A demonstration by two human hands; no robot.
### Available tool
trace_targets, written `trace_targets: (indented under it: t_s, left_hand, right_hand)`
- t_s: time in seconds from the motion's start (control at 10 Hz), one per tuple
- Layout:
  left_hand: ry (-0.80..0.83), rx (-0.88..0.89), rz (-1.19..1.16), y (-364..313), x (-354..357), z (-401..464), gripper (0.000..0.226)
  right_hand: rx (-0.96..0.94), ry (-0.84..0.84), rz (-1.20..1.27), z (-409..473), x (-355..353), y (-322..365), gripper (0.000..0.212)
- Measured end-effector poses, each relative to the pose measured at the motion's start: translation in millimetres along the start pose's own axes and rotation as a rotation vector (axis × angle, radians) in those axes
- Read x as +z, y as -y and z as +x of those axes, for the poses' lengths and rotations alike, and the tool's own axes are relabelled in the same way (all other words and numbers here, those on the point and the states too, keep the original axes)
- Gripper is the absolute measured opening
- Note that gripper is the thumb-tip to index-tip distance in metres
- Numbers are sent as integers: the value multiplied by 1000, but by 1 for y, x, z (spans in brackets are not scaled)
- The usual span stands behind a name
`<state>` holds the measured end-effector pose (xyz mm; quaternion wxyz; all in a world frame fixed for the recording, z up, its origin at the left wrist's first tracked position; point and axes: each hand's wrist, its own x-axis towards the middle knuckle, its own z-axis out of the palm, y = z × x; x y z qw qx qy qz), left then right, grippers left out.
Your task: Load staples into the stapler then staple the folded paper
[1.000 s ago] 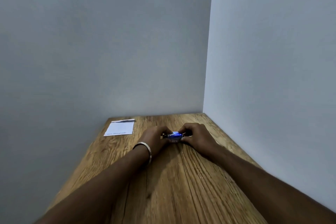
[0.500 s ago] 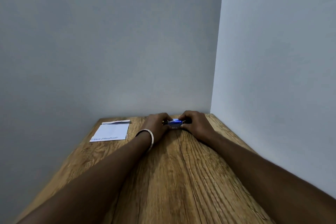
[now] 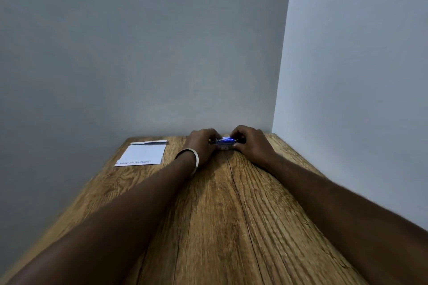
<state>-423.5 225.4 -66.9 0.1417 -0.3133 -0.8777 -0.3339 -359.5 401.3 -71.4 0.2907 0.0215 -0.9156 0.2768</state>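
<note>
Blue box (image 3: 225, 143) gripped by both hands (image 3: 203, 143) (image 3: 249, 142) at frame centre (loading stage), paper (image 3: 142, 154) at left unstapled.

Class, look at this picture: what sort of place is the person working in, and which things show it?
Probably a desk set into a bare room corner: a wood-grain tabletop, two plain grey walls, and a folded paper.

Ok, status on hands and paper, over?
Both hands, left and right, closed on small blue box near far wall. Folded paper lies untouched, left. Nothing in the way.
</note>
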Motion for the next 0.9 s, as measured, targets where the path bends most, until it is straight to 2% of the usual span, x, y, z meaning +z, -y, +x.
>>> trace_targets:
  t_s: [0.2, 0.3, 0.6, 0.7, 0.9]
  left_hand:
    - [-7, 15, -6, 1, 0, 0, 26]
    - [-3, 12, -4, -1, 0, 0, 32]
    - [33, -71, 61, -2, 2, -4, 92]
    - [66, -90, 128, -6, 3, -20, 96]
    - [116, -174, 163, -18, -24, -87, 67]
  right_hand:
    - [2, -5, 6, 0, 2, -2, 27]
    - [14, 2, 27, 1, 1, -4, 35]
    - [111, 37, -66, -11, -1, 2, 91]
    - [194, 90, -172, -24, -6, 10, 98]
    - [285, 172, -356, -79, -19, 38, 76]
